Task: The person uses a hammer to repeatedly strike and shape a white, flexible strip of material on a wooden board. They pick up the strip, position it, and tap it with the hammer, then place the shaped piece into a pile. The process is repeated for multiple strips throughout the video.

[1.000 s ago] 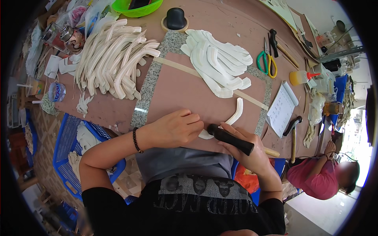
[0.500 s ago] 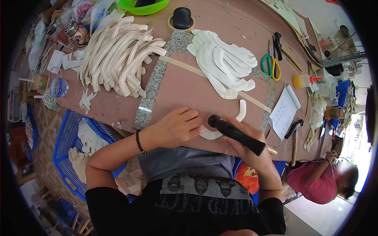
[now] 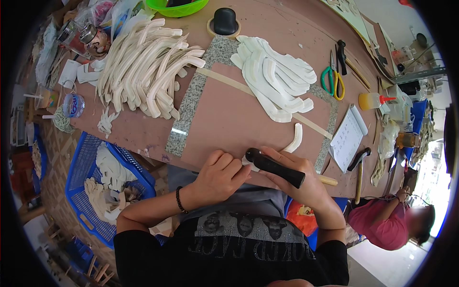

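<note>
The black tool [image 3: 276,167] has swung lower, its tip at the left hand [image 3: 219,176]. The right hand [image 3: 300,184] is wrapped tight around its handle; the left presses a curved white piece [image 3: 295,139] onto the brown worktable [image 3: 229,115], just beyond the grip.

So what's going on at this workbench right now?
A person at a brown worktable presses a curved white strip down with the left hand, while the right hand holds a black-handled tool against its near end. Two piles of similar white curved pieces lie farther back. Scissors lie to the right.
</note>
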`<move>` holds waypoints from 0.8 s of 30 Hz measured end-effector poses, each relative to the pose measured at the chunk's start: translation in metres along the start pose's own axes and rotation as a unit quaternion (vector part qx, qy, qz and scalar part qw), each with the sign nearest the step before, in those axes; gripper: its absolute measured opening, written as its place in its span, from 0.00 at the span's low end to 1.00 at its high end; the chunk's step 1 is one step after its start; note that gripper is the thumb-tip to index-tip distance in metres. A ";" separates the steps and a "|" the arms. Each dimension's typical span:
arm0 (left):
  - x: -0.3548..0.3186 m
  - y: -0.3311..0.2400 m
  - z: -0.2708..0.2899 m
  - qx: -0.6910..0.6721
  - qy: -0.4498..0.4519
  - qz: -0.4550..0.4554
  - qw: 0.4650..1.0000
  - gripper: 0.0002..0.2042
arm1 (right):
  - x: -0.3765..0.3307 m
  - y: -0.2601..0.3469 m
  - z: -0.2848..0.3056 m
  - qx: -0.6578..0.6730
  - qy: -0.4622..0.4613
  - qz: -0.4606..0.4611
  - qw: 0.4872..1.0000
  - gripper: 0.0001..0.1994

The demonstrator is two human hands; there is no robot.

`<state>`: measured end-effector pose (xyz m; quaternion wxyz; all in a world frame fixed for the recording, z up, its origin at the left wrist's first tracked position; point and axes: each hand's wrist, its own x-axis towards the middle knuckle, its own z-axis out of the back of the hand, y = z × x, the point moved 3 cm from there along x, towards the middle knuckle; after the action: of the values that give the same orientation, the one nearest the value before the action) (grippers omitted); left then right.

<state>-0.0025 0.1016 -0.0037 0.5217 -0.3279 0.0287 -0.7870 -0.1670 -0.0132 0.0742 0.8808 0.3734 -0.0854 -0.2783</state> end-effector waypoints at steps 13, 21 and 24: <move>0.010 0.009 0.011 0.041 0.018 -0.004 0.999 0.17 | -0.003 -0.014 0.010 -0.040 -0.076 -0.078 0.993 0.23; 0.080 0.039 -0.012 0.023 0.084 -0.014 0.996 0.14 | -0.032 -0.012 0.024 -0.031 -0.075 -0.103 0.991 0.21; 0.097 0.042 -0.025 -0.065 0.138 -0.092 0.984 0.12 | -0.049 -0.017 0.032 -0.030 -0.096 -0.126 0.987 0.20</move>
<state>-0.0053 -0.0063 0.0071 0.4153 -0.2511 0.1213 -0.8659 -0.2260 -0.0149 0.0878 0.8374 0.3259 -0.1132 -0.4239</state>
